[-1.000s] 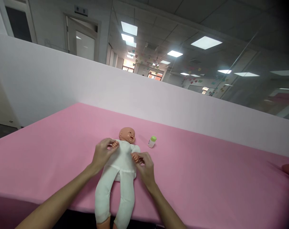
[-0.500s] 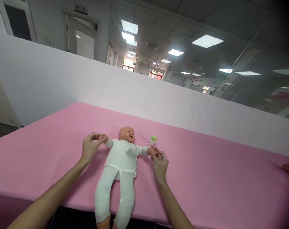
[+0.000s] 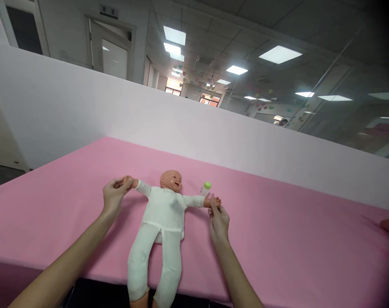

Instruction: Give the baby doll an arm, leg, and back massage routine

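Two hands on the doll, my left hand (image 3: 114,199) and right hand (image 3: 219,224), fingers (image 3: 118,184) grasping each outstretched hand of the baby doll (image 3: 162,209), face-up on the pink surface (image 3: 278,244), green-capped bottle (image 3: 206,188) just beside its arm

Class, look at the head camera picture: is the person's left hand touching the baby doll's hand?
Touching. The head view plainly shows the left hand closed around the baby doll's hand, with no gap between them.
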### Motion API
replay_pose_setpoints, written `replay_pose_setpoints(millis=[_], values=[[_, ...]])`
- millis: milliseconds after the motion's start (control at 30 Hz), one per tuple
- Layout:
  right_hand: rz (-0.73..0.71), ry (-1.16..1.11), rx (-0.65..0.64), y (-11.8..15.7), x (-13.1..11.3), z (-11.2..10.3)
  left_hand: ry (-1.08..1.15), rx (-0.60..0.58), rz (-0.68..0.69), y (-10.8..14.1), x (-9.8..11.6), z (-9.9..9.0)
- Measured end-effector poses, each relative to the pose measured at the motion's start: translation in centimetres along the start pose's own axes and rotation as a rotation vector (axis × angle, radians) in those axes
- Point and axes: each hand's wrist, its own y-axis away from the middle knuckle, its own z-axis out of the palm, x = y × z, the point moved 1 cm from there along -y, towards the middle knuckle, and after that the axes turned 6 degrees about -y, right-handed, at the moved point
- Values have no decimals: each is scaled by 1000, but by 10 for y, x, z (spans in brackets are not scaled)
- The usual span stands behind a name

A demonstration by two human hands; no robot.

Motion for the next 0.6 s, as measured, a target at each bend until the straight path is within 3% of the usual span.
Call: replay_pose_setpoints(millis=[133, 233, 333, 467, 600], values=[[-152, 214, -263, 34, -6, 32, -261, -214, 336, 29, 11, 31], [-336, 387, -540, 61, 11, 44, -413, -387, 489, 52, -3, 47], [-502, 513, -717, 79, 30, 44, -633, -462, 657, 69, -20, 52], [-540, 517, -711, 77, 33, 41, -690, -503, 736, 74, -25, 49], [-307, 323, -393, 43, 11, 31, -432, -413, 486, 51, -11, 38]])
